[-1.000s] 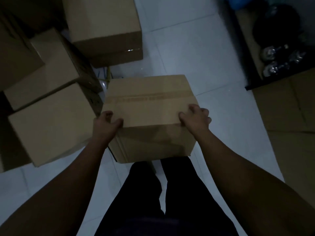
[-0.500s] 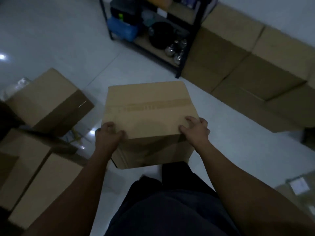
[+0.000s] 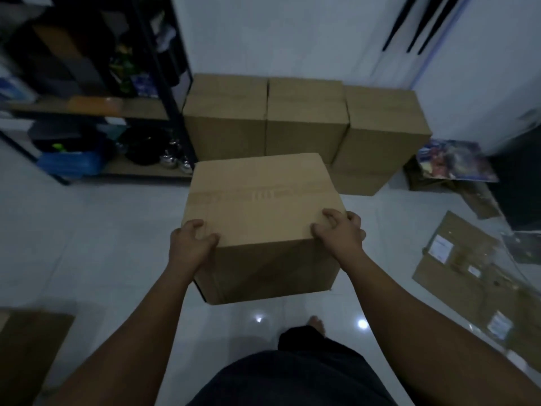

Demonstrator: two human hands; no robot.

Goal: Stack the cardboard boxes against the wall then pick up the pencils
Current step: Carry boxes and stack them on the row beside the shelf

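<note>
Your left hand [image 3: 191, 246] and right hand [image 3: 341, 232] hold a cardboard box [image 3: 263, 206] off the floor, fingers curled over its near top corners. The stacked boxes [image 3: 307, 124] stand straight ahead against the wall [image 3: 292, 33], beyond your box.

The room is dim. A glossy white tiled floor [image 3: 87, 230] carries two small bright reflections [image 3: 362, 323] of lamps overhead. A plain pale wall [image 3: 278, 33] closes the far side. At the left stands a dark metal shelf rack [image 3: 175, 98] with wood-coloured boards, crowded with clutter, a blue tub [image 3: 70, 164] on its lowest board. At the right, a colourful printed sheet [image 3: 456, 159] lies beside a dark bulky unit [image 3: 518, 177]. Black slanted bars [image 3: 421, 22] cross the upper right wall.
</note>
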